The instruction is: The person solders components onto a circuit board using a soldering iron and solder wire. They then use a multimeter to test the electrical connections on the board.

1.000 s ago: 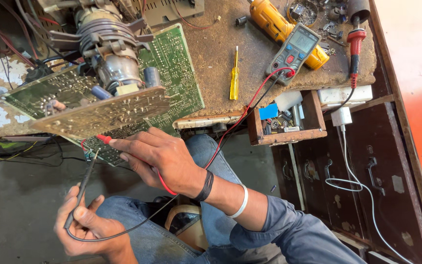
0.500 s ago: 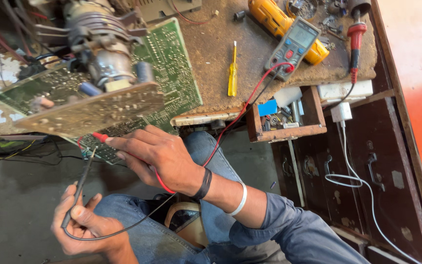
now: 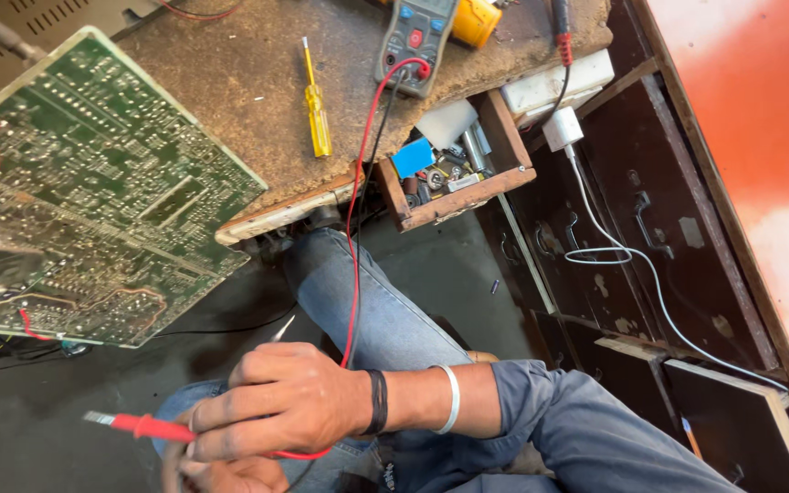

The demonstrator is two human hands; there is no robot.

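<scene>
Worn brown workbench (image 3: 230, 119) above grey floor (image 3: 449, 274)

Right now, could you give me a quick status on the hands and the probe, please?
Right hand grips red probe, tip clear of circuit board. Left hand mostly hidden below it. Meter on bench.

rough worn wooden bench (image 3: 230, 73), glossy plastic screwdriver (image 3: 316, 100), matt denim jeans (image 3: 367, 310)
</scene>
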